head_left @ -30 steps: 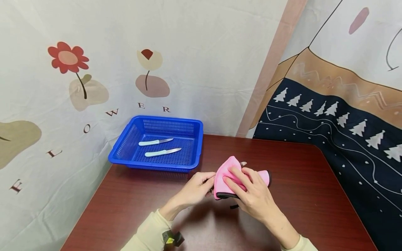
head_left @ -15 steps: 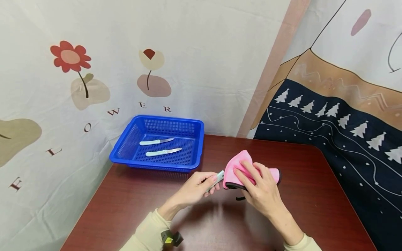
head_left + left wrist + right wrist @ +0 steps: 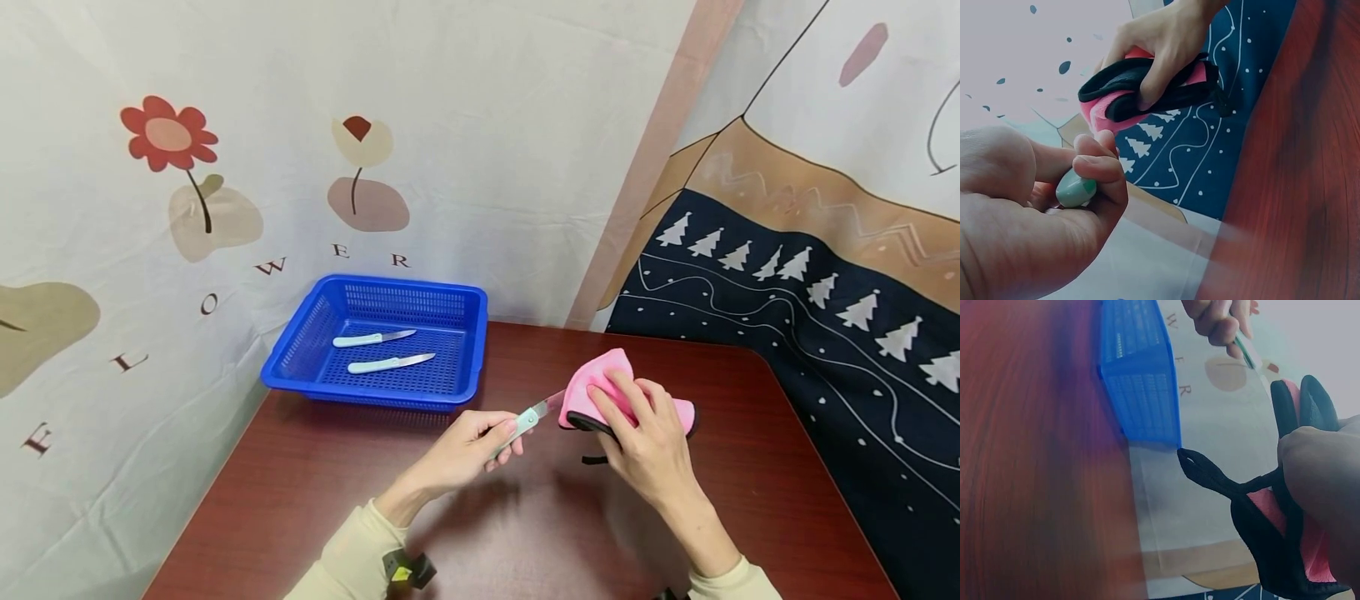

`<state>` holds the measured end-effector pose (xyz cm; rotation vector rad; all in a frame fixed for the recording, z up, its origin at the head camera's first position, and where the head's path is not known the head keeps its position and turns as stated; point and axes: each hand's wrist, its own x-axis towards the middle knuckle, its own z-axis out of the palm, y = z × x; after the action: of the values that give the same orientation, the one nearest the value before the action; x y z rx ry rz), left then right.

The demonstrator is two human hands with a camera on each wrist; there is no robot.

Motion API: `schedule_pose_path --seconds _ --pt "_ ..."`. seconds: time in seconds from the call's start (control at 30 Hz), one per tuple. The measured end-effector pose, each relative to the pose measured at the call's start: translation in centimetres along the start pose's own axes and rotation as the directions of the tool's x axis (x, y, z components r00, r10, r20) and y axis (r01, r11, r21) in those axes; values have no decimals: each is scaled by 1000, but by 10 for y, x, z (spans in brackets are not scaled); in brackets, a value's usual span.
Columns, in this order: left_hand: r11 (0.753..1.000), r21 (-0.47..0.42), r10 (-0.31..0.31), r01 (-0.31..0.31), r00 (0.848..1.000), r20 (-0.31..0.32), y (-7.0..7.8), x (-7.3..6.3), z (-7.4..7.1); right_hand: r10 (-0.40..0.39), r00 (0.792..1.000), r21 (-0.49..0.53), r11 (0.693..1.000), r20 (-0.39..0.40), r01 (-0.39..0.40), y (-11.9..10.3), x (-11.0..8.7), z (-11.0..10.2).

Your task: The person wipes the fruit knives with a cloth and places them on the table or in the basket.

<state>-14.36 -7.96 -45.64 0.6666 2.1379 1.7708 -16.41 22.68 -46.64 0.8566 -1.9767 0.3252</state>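
Observation:
My left hand [image 3: 468, 450] grips a small knife [image 3: 527, 419] by its pale green handle, and the blade points up and right. The handle's butt [image 3: 1076, 189] shows between the curled fingers in the left wrist view. My right hand [image 3: 647, 442] holds a folded pink cloth [image 3: 600, 385] with black edging, pinched between fingers and thumb. The blade's far end reaches the cloth's left edge, and its tip is hidden or cannot be made out. A black hanging loop [image 3: 1207, 472] dangles from the cloth in the right wrist view.
A blue plastic basket [image 3: 375, 395] stands at the table's back left. Two similar knives, a rear one [image 3: 373, 338] and a front one [image 3: 390, 363], lie inside it. The brown table [image 3: 720, 500] meets printed cloth hangings behind and at the right.
My right hand has moved right and slightly up with the cloth, away from my left hand. The knife's handle, then part of its blade, has come into view from the cloth.

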Motion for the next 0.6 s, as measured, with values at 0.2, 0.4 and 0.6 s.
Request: schedule_pose_path --seconds 0.2,0.4,0.6 --pt "1000 2 13 -13 1000 0 0 0 0 63 998 -6 998 2 -63 9 -5 -3" --pt "1000 -17 -11 11 1000 -11 1 1 1 141 990 13 990 -16 -141 16 -9 -8" --pt "998 -48 -30 28 999 -36 0 2 1 164 983 49 986 -77 -160 12 -6 -8"
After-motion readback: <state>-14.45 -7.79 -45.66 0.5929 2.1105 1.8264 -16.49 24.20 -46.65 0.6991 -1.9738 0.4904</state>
